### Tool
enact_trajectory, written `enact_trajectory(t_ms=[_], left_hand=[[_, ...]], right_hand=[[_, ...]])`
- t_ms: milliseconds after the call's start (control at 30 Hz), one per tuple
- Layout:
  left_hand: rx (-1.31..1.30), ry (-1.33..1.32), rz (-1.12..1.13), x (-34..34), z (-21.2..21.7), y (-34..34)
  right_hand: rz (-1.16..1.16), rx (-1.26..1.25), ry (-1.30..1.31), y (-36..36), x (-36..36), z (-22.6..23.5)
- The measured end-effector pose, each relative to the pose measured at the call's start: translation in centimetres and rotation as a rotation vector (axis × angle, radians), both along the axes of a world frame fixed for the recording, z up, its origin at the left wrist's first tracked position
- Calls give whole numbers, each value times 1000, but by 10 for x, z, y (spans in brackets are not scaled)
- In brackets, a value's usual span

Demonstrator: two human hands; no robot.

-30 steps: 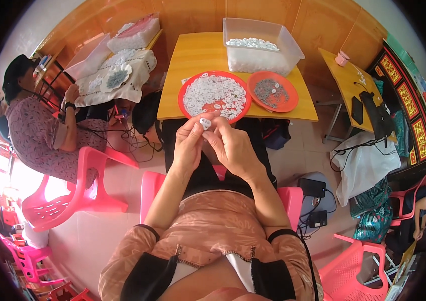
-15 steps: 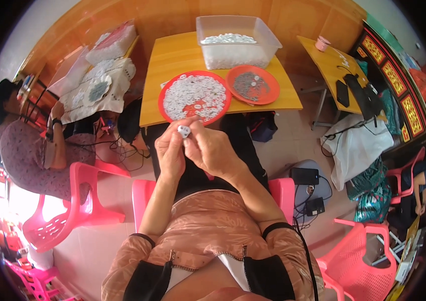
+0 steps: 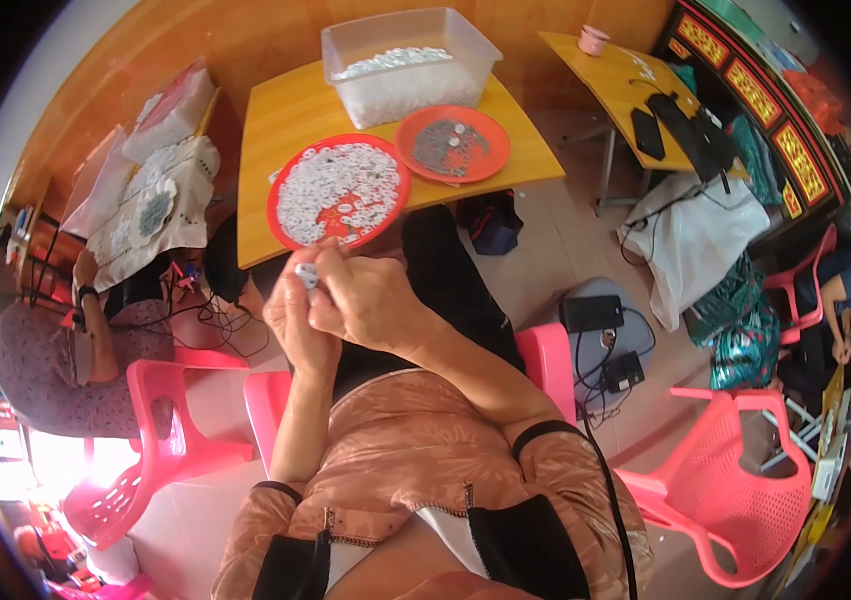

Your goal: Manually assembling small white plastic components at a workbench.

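Just off the front edge of the yellow table, my two hands meet with their fingers closed. A small white plastic piece with dark holes (image 3: 307, 274) sits at the fingertips of my left hand (image 3: 297, 325), which pinches it. My right hand (image 3: 370, 300) presses in from the right with thumb and fingers bent against the piece; whatever lies inside its grip is hidden. Beyond my hands, a round red tray (image 3: 337, 216) holds many similar white pieces. Beside it, an orange-red plate (image 3: 494, 150) carries a heap of small grey parts and a few white ones.
A clear plastic bin (image 3: 420, 98) of white pieces stands at the back of the yellow table (image 3: 263, 115). To the left, a person (image 3: 70, 345) sits by another work table. Pink chairs (image 3: 735, 480), cables and a black box (image 3: 590, 313) are on the right.
The whole view has shifted, so the table, trays and hands appear further left. Both hands stay together around the white piece, which looks turned slightly.
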State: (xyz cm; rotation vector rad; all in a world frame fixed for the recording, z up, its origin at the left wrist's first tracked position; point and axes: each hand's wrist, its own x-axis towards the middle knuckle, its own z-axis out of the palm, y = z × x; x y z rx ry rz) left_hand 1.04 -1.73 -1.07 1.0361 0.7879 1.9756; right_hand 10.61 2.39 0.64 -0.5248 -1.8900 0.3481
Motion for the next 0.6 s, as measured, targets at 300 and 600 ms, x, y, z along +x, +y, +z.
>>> enact_trajectory(t_ms=[300, 600], left_hand=[[-61, -119, -49, -6, 0, 0], [11, -328, -347, -4, 19, 8]], right_hand=[[-83, 79, 98, -1, -4, 2], [-50, 41, 29, 7, -1, 19]])
